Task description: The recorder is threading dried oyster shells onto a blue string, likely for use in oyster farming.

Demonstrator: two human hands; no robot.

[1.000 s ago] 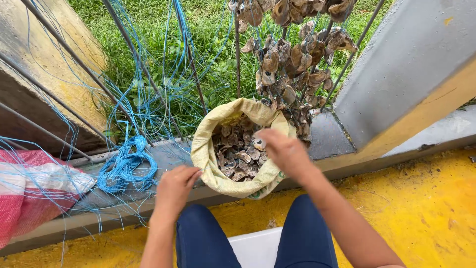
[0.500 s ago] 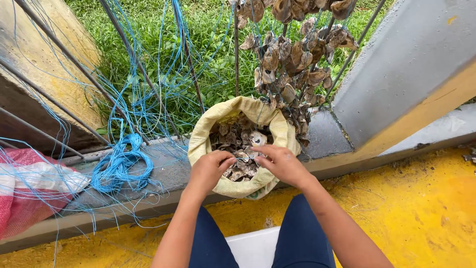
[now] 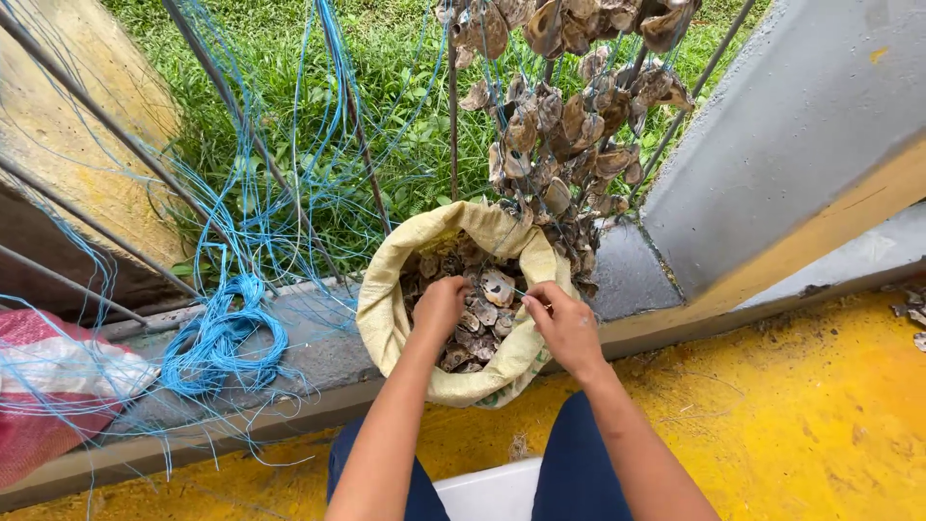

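Left hand is digging into the oyster shells, right hand pinching the woven sack rim; shells are looking rough, brittle, best gripped by their edges.

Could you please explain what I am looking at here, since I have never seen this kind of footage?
There is no machine: a person wears a camera on the head, so the single view looks down past the knees at two bare hands. Both reach into a yellowish woven sack full of oyster shells, which stands on a grey concrete ledge. The left hand is down among the shells; the right hand is at the sack's rim, fingers pinched, though what they pinch is too small to tell. Strings of shells hang from thin blue cord above the sack. A coil of blue cord lies to the left, beside a red and white sack. Grass lies beyond.
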